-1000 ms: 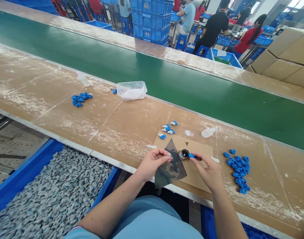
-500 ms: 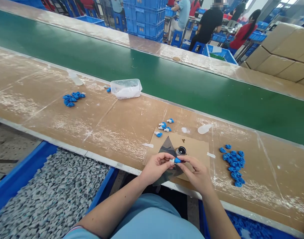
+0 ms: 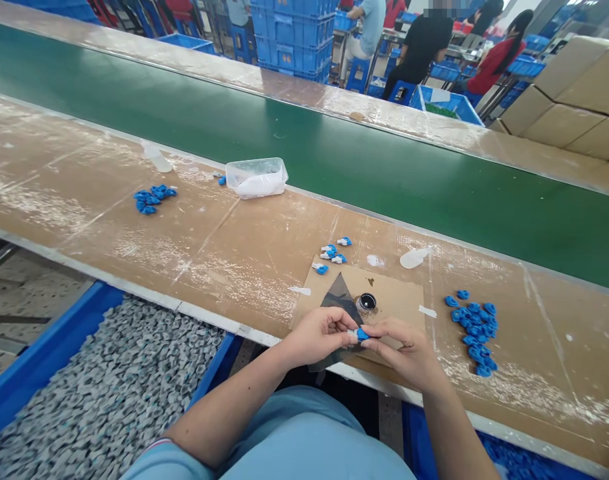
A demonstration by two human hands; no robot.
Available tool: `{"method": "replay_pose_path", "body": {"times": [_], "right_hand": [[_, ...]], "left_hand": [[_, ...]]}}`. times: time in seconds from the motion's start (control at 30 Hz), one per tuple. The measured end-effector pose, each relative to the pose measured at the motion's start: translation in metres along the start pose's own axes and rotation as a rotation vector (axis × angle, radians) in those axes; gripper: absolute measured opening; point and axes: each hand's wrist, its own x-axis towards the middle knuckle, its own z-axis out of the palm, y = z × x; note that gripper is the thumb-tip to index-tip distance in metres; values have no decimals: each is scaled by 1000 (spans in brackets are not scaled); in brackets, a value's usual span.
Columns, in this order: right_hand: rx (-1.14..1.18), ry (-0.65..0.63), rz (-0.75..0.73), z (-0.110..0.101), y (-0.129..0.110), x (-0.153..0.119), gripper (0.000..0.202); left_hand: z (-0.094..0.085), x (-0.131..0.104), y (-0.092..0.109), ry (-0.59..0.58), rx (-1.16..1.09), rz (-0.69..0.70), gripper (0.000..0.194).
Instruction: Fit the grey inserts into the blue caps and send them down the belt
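Observation:
Between my two hands is a small plastic piece, white at the left end and blue at the right. My left hand [image 3: 329,333] pinches the white part [image 3: 353,333]. My right hand [image 3: 402,348] grips the blue part [image 3: 363,335] with thumb and fingertips. Just beyond them stands a small round pot of dark liquid [image 3: 367,303] on a cardboard sheet [image 3: 399,293]. A dark, pointed film sheet [image 3: 338,293] lies beneath my left hand. Several joined blue-and-white pieces [image 3: 329,253] sit behind the cardboard, and a pile of blue pieces [image 3: 474,323] is to the right.
A green conveyor belt [image 3: 304,143] runs behind the table. On the table are a clear tub [image 3: 257,179], a white squeeze bottle [image 3: 414,258] and another blue cluster [image 3: 152,199]. A blue bin [image 3: 104,293] of grey parts stands lower left. People sit beyond the belt.
Both hands have shifted slightly right and lower with the piece, still pinching it from either side. The whole view has moved a little; the things on the table lie as before.

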Motion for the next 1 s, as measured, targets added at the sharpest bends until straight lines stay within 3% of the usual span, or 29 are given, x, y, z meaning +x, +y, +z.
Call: {"method": "replay_pose_path", "body": {"times": [0.23,0.33,0.43,0.5,0.67,0.77,0.9,1.0], "right_hand": [[70,164,25,14,8,-9,9],[11,181,35,20,10,-14,13],[-64,197,15,17,14,-22,20],[-127,279,29,10,18,-32,22],[-240,540,114,-13,42,-67,18],[-242,592,154,-19,59,-82,17],[-263,601,178,-19,71,-90,18],[-314,603,163,-20,76,-93,19]], "left_hand": [[11,4,-8,66,-100,-10,36],[12,5,-11,72,-33,-5,34],[1,7,-10,84,121,62,27],[-13,11,-7,178,287,152,23],[-50,26,-4,580,828,443,16],[-60,40,-10,681,1043,447,25],[-65,63,-17,577,1205,341,67],[-72,87,-8,448,1240,330,79]]}}
